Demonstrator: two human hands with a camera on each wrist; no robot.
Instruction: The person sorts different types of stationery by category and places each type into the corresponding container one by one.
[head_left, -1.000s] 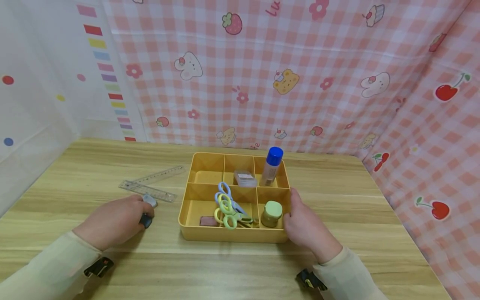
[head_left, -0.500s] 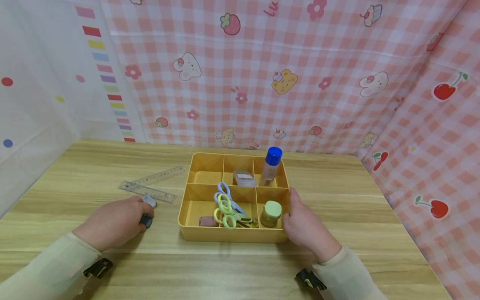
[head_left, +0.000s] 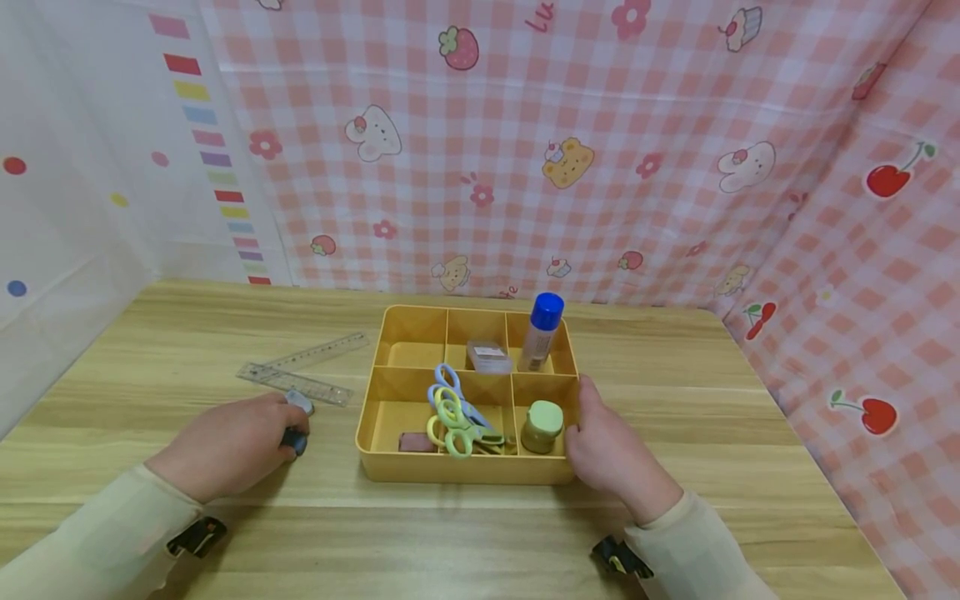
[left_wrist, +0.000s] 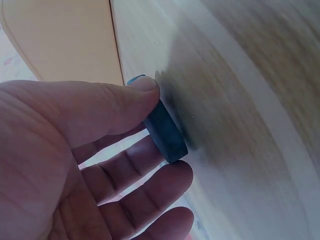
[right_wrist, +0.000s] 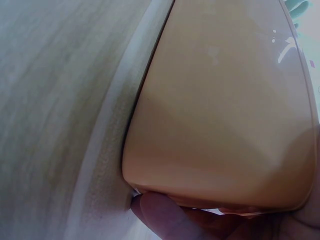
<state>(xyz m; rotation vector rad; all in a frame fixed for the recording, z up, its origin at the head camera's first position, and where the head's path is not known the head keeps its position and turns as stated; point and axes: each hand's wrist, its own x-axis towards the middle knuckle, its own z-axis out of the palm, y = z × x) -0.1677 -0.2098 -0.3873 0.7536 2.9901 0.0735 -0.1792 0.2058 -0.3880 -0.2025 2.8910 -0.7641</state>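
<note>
My left hand (head_left: 228, 446) is low over the table at the left and pinches a small dark blue block (left_wrist: 166, 131) between thumb and fingers. Just past its fingertips lies a small light grey-blue piece (head_left: 300, 402). My right hand (head_left: 618, 446) holds the right end of a yellow divided box (head_left: 465, 471), its fingers (right_wrist: 165, 215) along the end wall. Inside the box are scissors (head_left: 459, 417) with blue, yellow and green handles, a pinkish block (head_left: 417, 442), a green-lidded jar (head_left: 542, 427), a clear small case (head_left: 489, 357) and a blue-capped glue stick (head_left: 543, 332).
Two clear rulers (head_left: 296, 383) lie crossed at one end, left of the box. The box stands on a wood-grain table (head_left: 450, 550). Behind it hangs a pink checked cloth (head_left: 525, 167), with more cloth at both sides.
The head view shifts very slightly. Both hands, the box and its contents stay where they were.
</note>
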